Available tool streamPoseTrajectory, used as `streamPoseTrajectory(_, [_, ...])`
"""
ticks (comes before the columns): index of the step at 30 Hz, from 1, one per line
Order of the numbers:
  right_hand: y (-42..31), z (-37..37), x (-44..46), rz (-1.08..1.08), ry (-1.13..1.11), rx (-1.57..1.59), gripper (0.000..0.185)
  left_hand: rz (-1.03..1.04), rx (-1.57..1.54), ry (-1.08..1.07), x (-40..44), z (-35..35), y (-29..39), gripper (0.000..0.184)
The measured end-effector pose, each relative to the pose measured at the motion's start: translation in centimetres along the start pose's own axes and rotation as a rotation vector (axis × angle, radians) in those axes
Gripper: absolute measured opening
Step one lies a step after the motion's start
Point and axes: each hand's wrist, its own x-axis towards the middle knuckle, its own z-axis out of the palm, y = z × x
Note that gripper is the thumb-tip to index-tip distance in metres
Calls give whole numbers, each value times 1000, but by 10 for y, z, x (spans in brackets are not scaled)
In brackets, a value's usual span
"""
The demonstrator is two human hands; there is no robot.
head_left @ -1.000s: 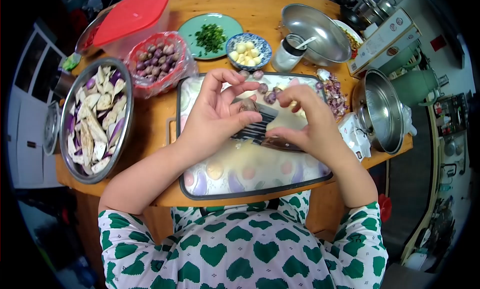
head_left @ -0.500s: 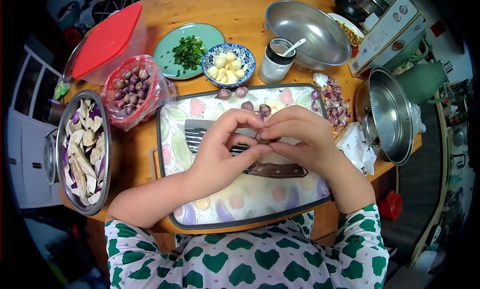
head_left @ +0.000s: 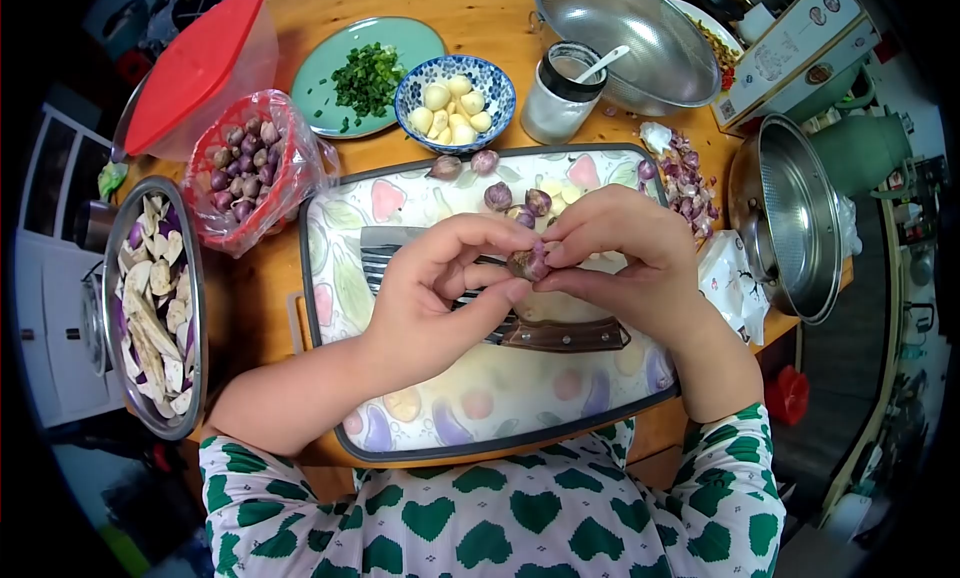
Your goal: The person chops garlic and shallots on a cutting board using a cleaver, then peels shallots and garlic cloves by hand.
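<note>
Fingers (head_left: 475, 233) of the left hand (head_left: 425, 303) and right hand (head_left: 645, 263) pinch what looks like an onion (head_left: 528, 263). A knife (head_left: 568, 336) lies beneath.

The person wears a white top (head_left: 481, 515) with a faint pinkish cast, covered in dark green hearts (head_left: 430, 515). The hearts have stepped, jagged edges and tilt different ways, with tiny greyish marks between them. The left sleeve (head_left: 252, 508) and right sleeve (head_left: 722, 500) carry the same pattern and end near the elbows. The forearms (head_left: 300, 383), left hand (head_left: 432, 293) and right hand (head_left: 640, 263) are bare.
</note>
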Motion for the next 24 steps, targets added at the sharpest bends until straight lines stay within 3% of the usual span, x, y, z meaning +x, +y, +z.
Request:
streamPoseTrajectory(6, [1, 4, -3, 109, 21, 107, 29, 53, -121, -33, 4, -4, -6, 33])
streamPoseTrajectory(9, [1, 0, -7, 134, -25, 26, 28, -94, -254, 34, 2, -6, -6, 32])
streamPoseTrajectory(15, [-6, 3, -5, 177, -29, 75, 28, -77, -52, -27, 3, -8, -2, 31])
streamPoseTrajectory(18, [-9, 4, -5, 368, 4, 212, 26, -4, -85, 45, 4, -6, -9, 28])
streamPoseTrajectory(21, [-6, -4, 0, 438, 26, -52, 22, 34, -48, 111, 7, -7, -9, 28])
streamPoseTrajectory(24, [3, -8, -1, 363, 24, -388, 12, 13, -63, 154, 7, -6, -8, 27])
